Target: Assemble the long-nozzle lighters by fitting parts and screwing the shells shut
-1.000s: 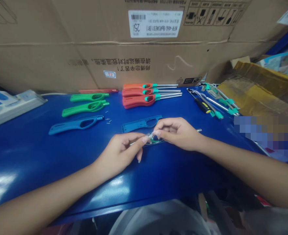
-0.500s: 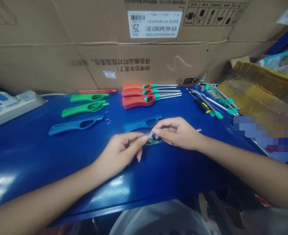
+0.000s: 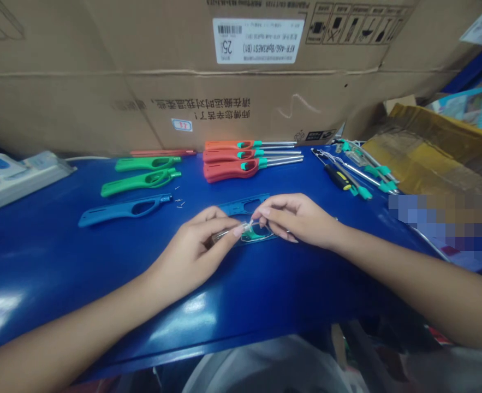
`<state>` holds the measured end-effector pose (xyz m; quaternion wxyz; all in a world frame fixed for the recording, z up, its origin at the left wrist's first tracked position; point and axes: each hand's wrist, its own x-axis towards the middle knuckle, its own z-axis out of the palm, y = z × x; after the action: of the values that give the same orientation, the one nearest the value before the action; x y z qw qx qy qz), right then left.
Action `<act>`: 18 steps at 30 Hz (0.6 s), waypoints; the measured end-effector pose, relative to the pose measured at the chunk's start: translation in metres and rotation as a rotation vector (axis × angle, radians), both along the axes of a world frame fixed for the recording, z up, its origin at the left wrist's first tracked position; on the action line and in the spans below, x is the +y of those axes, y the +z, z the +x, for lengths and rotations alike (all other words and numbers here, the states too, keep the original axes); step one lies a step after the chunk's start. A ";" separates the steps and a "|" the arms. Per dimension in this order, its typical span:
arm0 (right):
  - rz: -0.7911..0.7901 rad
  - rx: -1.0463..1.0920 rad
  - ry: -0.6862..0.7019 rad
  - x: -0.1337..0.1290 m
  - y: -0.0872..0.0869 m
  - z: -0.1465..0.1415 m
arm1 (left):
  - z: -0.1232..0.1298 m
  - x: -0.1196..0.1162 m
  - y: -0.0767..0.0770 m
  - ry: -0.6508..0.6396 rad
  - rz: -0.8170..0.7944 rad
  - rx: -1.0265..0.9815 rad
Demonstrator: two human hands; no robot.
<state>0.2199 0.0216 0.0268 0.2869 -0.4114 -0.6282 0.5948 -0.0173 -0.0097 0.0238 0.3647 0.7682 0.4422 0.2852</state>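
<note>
My left hand (image 3: 200,243) is closed around a clear plastic lighter fuel tank (image 3: 221,234), most of it covered by the fingers. At the tank's right end, my right hand (image 3: 298,215) pinches a small white piece (image 3: 251,222), too small to make out fully. Beneath both hands lies a blue lighter shell half with a green trigger (image 3: 254,234) and a thin wire in it, partly covered. Just behind is another blue shell half (image 3: 231,208), its left end hidden by my left hand.
Assembled red and orange lighters (image 3: 230,170) with metal barrels lie at the back. Green shells (image 3: 138,184) and a blue shell (image 3: 113,214) lie left, near tiny metal pins (image 3: 179,203). A screwdriver (image 3: 338,177) and barrel parts (image 3: 374,169) are right. A cardboard box (image 3: 142,54) stands behind.
My left hand has turned and shifted slightly left, showing more of the clear tank. The right hand's lower fingers have spread a little, and its pinch stays by the tank's end.
</note>
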 end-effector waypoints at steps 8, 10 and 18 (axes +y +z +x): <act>0.024 0.035 -0.028 0.002 -0.001 0.003 | -0.012 0.006 0.017 -0.036 -0.012 0.173; 0.024 0.037 -0.041 0.003 0.001 0.004 | -0.013 0.006 0.017 -0.060 0.021 0.218; 0.016 -0.004 -0.046 0.002 0.004 0.004 | -0.014 0.007 0.007 -0.138 0.318 0.420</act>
<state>0.2238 0.0237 0.0312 0.3026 -0.4248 -0.6240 0.5820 -0.0316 -0.0025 0.0310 0.1582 0.8864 0.4045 0.1600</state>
